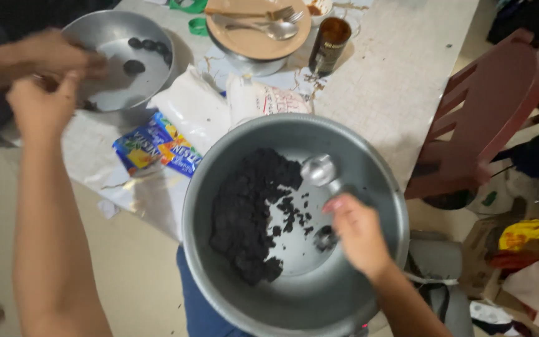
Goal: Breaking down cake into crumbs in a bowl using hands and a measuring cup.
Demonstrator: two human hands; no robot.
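A pale, speckled table (400, 68) takes up most of the view, with a reddish-brown chair (481, 118) pushed against its far edge and bags heaped on the floor beyond it.

The person's right hand (358, 232) is closed around the handle of a metal spoon (320, 171), whose bowl rests on the bare bottom of a large grey metal bowl (294, 224). A dark crumbly mass (244, 212) is banked against the bowl's left wall, with loose bits scattered toward the spoon. The left hand (40, 103) is raised near a smaller metal bowl (120, 59) that holds a few dark round biscuits (148, 47); its fingers are curled, though whether they pinch anything is hard to tell through the blur. Another person's hand (57, 53) reaches over that bowl's rim.

The work appears to be mid-way through mashing. The next stroke would need the spoon drawn left into the heap.

Between the bowls lie a blue-and-yellow wrapper (157, 148) and white plastic bags (219, 106). Farther off stand a beige plate with cutlery (260, 28) and a brown jar (329, 43).
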